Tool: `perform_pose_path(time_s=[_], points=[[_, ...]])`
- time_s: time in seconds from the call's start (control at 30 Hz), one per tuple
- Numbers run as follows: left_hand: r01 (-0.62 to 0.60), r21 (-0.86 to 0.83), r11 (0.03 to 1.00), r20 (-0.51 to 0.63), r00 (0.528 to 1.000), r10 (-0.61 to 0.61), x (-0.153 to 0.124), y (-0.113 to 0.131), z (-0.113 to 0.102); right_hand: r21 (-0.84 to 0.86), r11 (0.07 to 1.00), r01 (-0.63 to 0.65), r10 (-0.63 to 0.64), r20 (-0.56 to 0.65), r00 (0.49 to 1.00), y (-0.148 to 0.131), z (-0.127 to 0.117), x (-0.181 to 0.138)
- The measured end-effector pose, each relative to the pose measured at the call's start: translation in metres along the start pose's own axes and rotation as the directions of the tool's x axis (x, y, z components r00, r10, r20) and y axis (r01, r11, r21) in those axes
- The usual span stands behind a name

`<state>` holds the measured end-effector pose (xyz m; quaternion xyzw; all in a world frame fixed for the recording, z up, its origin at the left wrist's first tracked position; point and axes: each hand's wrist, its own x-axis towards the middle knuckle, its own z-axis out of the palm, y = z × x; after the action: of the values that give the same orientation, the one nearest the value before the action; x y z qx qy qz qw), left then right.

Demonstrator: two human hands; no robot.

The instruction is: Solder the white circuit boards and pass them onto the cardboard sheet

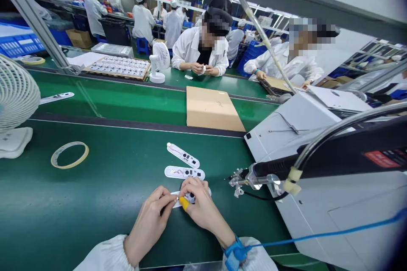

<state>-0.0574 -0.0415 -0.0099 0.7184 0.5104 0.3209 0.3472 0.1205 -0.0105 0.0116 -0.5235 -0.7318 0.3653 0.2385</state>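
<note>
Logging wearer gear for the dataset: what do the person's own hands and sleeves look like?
Left hand: no glove visible; loose white sleeve with a gathered cuff. Right hand: yellow finger cot on the thumb, blue wrist strap with a thin blue cord trailing right, matching white sleeve.

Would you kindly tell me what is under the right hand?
Under the right hand lies an elongated white casing; its left end, some dark parts and a sliver of its right end show. The fingers hide much of the rest, which cannot be made out.
</note>
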Motion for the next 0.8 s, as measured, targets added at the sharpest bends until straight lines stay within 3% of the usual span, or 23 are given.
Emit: perform_pose_path(time_s=[0.5, 0.8], points=[[-0.001, 0.085, 0.996, 0.01, 1.0, 0.001, 0.002, 0.004, 0.002, -0.029, 0.999, 0.015, -0.014, 0.017, 1.0, -0.002, -0.001, -0.002], [0.165, 0.111, 0.98, 0.088, 0.981, -0.175, 0.015, 0.006, -0.004, -0.074, 0.997, -0.032, 0.035, 0.04, 0.999, -0.005, 0.0, 0.001]])
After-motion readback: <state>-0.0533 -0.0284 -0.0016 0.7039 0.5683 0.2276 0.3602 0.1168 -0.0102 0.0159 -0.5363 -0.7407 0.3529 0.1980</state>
